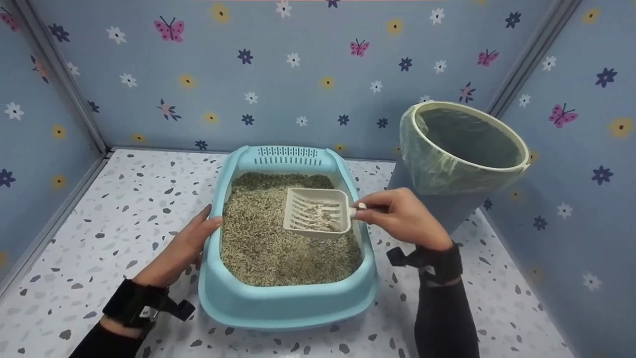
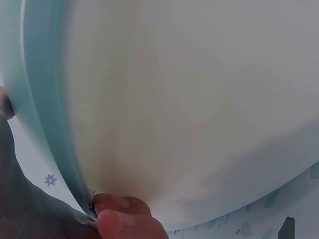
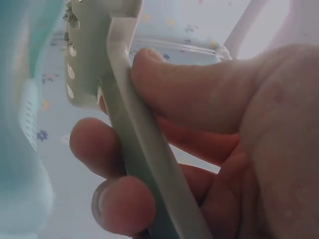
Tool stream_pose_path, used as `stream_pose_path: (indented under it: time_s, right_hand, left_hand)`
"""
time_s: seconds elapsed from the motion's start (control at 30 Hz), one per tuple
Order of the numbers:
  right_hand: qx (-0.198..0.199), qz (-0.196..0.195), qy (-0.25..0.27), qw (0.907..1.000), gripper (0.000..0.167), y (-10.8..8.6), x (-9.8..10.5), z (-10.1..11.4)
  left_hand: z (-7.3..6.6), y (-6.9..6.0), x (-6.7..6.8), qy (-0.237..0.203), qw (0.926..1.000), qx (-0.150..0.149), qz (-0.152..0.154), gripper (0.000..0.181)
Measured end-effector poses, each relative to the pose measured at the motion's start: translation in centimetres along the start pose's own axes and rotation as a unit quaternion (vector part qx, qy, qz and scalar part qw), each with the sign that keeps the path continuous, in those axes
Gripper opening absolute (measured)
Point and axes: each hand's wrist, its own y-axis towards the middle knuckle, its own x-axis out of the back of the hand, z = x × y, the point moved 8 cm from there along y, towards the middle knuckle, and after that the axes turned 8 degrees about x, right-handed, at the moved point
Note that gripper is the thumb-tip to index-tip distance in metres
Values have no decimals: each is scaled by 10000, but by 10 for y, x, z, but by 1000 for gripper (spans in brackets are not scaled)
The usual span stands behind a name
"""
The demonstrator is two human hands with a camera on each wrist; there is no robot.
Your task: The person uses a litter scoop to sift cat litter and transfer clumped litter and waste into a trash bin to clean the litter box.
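A blue litter box [image 1: 288, 308] full of grainy litter [image 1: 258, 238] stands in the middle of the head view. My left hand [image 1: 191, 236] grips its left rim, thumb over the top; in the left wrist view the fingertips [image 2: 127, 224] curl beneath the rim against the pale outer wall [image 2: 199, 99]. Over the right part of the litter, my right hand [image 1: 405, 216] holds a slotted cream litter scoop [image 1: 318, 230] by its handle [image 3: 149, 164]. Some pale bits [image 1: 323, 216] lie in the scoop. The right wrist view shows thumb and fingers around the handle.
To the right, behind my right hand, stands a bin [image 1: 447, 211] with a yellowish liner [image 1: 432, 171] folded over its rim. Flower-patterned walls [image 1: 298, 79] enclose the back and both sides. The surface [image 1: 134, 199] is white with grey specks.
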Motion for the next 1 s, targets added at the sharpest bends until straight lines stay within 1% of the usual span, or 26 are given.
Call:
stream_pose_path:
  time_s: [0.07, 0.1, 0.2, 0.23, 0.3, 0.4, 0.47, 0.53, 0.63, 0.73, 0.8, 0.87, 0.93, 1.0]
  right_hand:
    - [-100, -92, 124, 9998, 8, -3, 3, -2]
    - [-114, -40, 159, 9998, 9, -3, 1, -2]
    - [-16, 289, 172, 9994, 15, 0, -6, -1]
    - [14, 332, 170, 9993, 16, 0, -7, 0]
    - [21, 270, 142, 9995, 15, -3, -3, -1]
    - [-55, 109, 265, 9996, 13, -8, 3, -4]
    - [-18, 190, 241, 9995, 15, -5, 0, -3]
    - [60, 278, 111, 9995, 16, -1, -4, -2]
    - [71, 353, -50, 9993, 16, -3, -2, -2]
    - [-56, 332, 42, 9994, 15, -9, 4, -7]
    - [-60, 467, 121, 9988, 18, -7, 1, -7]
    - [-23, 505, 130, 9986, 19, -2, -4, -6]
    - [0, 470, 95, 9989, 18, -2, -3, -6]
    - [-82, 315, 90, 9994, 14, -6, 3, -8]
  left_hand:
    - [-1, 1, 1, -1, 10000, -40, -26, 87]
    - [-1, 1, 1, -3, 10000, -44, -49, 87]
    - [0, 2, 0, -3, 10000, 7, -50, 87]
    - [0, 2, -1, -7, 10000, 10, -34, 87]
    - [0, 2, -2, -16, 10000, 22, 1, 88]
    - [1, 0, -1, 69, 9999, 116, -52, 88]
    - [2, -1, 0, 97, 9998, 153, -93, 88]
    - [2, -1, 0, 111, 9997, 214, -96, 89]
    - [1, -1, -1, 26, 9999, 144, -9, 89]
    - [0, -1, 0, 6, 9999, 112, 18, 89]
    - [-1, -2, 2, -38, 10000, -8, 36, 87]
    - [-1, -2, 2, -53, 10000, -48, 27, 86]
    - [-1, -1, 0, -88, 9999, -89, 50, 86]
    - [0, -1, -1, -96, 9999, -88, 82, 85]
